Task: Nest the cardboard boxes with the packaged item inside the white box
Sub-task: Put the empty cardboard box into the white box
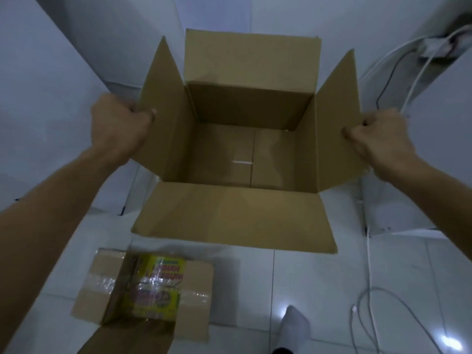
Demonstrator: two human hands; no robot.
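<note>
A large brown cardboard box (245,154) is held up in front of me, all its top flaps spread and its inside bare. My left hand (120,126) grips the edge of its left flap, and my right hand (378,141) grips the edge of its right flap. On the floor at the lower left sits a smaller cardboard box (199,295) with open flaps, and inside it lies a yellow packaged item (155,287) in shiny wrap. White box walls (398,213) show under and around the large box; how far down it sits in them I cannot tell.
The floor is white tile (293,284). White and grey cables (367,302) trail down the right side from a wall socket (434,48). My socked foot (293,328) stands at the bottom centre. A white wall corner rises behind the box.
</note>
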